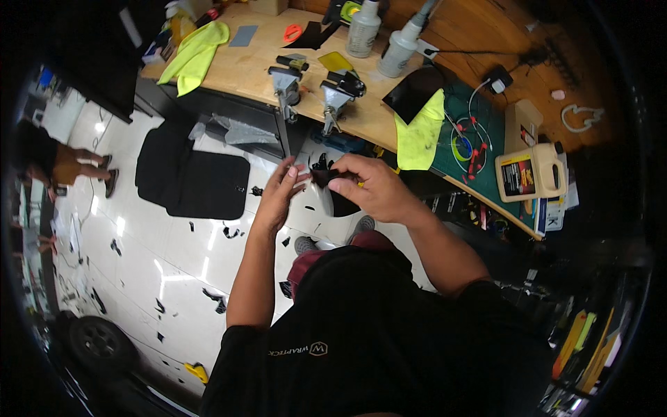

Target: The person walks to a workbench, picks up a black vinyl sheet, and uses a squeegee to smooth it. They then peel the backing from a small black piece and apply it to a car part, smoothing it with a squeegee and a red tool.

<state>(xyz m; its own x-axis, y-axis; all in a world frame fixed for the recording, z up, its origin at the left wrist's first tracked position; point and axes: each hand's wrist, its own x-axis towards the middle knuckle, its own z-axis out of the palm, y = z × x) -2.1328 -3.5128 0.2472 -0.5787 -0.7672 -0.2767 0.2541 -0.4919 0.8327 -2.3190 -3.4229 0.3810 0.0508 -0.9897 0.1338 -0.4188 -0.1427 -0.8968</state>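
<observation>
Near the middle of the view, the right hand [379, 186], at three o'clock of a small dark piece [324, 177], pinches it between thumb and forefinger. The left hand [278, 193] sits at nine o'clock of it, fingers loosely spread; whether its fingertips touch the piece I cannot tell. Toward twelve o'clock, two clamps [337, 97] grip the front edge of the wooden desk [250, 62]. A yellow cloth [420, 139] drapes over that edge around two o'clock, and black mats [194, 174] lie on the floor [187, 250] between nine and ten.
</observation>
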